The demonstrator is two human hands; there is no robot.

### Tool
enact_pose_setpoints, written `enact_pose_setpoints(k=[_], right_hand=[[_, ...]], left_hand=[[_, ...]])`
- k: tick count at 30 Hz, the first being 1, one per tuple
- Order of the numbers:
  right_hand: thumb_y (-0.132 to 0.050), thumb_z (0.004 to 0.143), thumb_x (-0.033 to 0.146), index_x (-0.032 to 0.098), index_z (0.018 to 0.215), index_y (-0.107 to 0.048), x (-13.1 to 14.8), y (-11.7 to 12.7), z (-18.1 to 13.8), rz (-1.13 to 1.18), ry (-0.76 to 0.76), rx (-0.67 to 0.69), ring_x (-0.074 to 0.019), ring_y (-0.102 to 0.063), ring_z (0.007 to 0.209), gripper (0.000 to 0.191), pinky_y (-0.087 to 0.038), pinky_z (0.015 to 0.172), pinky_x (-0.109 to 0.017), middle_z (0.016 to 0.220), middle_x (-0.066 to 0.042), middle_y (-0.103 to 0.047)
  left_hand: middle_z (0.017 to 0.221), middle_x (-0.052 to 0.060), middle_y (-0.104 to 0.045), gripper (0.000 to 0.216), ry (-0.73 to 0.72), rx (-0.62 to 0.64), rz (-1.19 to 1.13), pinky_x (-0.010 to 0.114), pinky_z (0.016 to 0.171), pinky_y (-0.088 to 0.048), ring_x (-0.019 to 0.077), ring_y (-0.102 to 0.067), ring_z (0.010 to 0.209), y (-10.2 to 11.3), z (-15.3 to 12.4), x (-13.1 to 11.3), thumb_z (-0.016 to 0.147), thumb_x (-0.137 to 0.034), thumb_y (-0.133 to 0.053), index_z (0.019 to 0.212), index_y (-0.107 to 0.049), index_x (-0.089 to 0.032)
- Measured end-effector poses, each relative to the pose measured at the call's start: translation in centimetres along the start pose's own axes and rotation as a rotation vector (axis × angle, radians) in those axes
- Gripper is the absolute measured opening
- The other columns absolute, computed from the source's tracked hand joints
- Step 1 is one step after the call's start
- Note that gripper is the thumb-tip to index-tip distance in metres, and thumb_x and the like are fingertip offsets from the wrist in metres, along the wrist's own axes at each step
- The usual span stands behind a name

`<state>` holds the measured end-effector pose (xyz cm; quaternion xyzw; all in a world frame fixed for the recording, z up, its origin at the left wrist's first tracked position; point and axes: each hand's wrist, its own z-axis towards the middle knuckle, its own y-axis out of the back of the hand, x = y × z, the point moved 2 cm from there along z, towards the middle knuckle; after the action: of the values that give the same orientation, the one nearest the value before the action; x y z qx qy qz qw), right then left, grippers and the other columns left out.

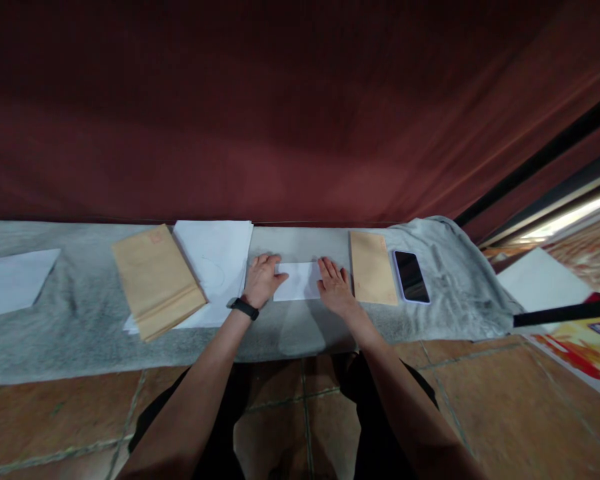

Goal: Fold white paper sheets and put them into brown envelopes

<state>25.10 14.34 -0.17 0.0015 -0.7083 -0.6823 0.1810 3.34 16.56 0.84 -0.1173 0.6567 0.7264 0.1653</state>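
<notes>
A folded white sheet of paper (pixel 296 281) lies flat on the grey cloth in front of me. My left hand (pixel 263 279) rests at its left end, thumb on the paper and fingers spread. At the right end my right hand (pixel 334 285) lies with its fingers stretched out, pressing on the paper. Neither hand is wrapped round anything. Just right of that hand is a single brown envelope (pixel 375 268). A stack of brown envelopes (pixel 157 277) sits to the left, partly over a pile of white paper (pixel 217 260).
A phone (pixel 411 277) lies right of the single envelope. Another white sheet (pixel 15 280) is at the far left of the cloth-covered bench (pixel 90 347). Behind the bench hangs a dark red cloth (pixel 280 120). A colourful printed box (pixel 590 340) stands at the right.
</notes>
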Motion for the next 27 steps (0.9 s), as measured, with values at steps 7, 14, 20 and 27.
enact_pose_setpoints(k=[7, 14, 20, 27], right_hand=[[-0.038, 0.098, 0.021, 0.017, 0.161, -0.026, 0.1, 0.1, 0.4, 0.008, 0.009, 0.046, -0.0260, -0.028, 0.153, 0.064, -0.020, 0.122, -0.054, 0.166, -0.011, -0.029], [-0.048, 0.097, 0.028, 0.020, 0.161, -0.026, -0.1, 0.2, 0.8, 0.029, 0.033, 0.017, -0.0269, -0.030, 0.151, 0.068, -0.021, 0.121, -0.055, 0.163, -0.013, -0.035], [-0.053, 0.093, 0.022, 0.014, 0.157, -0.035, -0.5, 2.5, 1.6, 0.215, 0.037, -0.145, -0.0275, -0.053, 0.131, 0.067, -0.034, 0.116, -0.046, 0.139, -0.017, -0.060], [-0.043, 0.102, 0.027, 0.025, 0.123, -0.072, -1.0, 6.3, 0.7, 0.457, 0.156, -0.404, -0.0222, -0.064, 0.108, 0.036, -0.051, 0.096, -0.035, 0.109, -0.007, -0.068]], left_hand=[[0.106, 0.008, -0.066, 0.024, 0.032, -0.015, -0.047, 0.041, 0.097, -0.043, 0.0279, -0.058, 0.107, -0.4, 0.2, 0.0, 0.078, -0.031, -0.073, 0.099, -0.066, -0.021], [0.097, 0.006, -0.069, 0.024, 0.037, -0.001, -0.146, 0.041, 0.098, -0.045, 0.0267, -0.062, 0.103, 0.0, 0.3, -0.6, 0.074, -0.020, -0.072, 0.097, -0.066, -0.020], [0.078, -0.001, -0.066, 0.011, 0.021, -0.118, -0.564, 0.030, 0.075, -0.050, 0.0181, -0.063, 0.077, 1.9, -0.1, -2.1, 0.086, -0.032, -0.060, 0.086, -0.065, -0.021], [0.106, 0.006, -0.074, 0.012, -0.157, -0.198, -0.852, 0.039, 0.102, -0.049, 0.0223, -0.067, 0.109, 5.1, -2.2, -3.7, 0.089, -0.034, -0.061, 0.088, -0.062, -0.022]])
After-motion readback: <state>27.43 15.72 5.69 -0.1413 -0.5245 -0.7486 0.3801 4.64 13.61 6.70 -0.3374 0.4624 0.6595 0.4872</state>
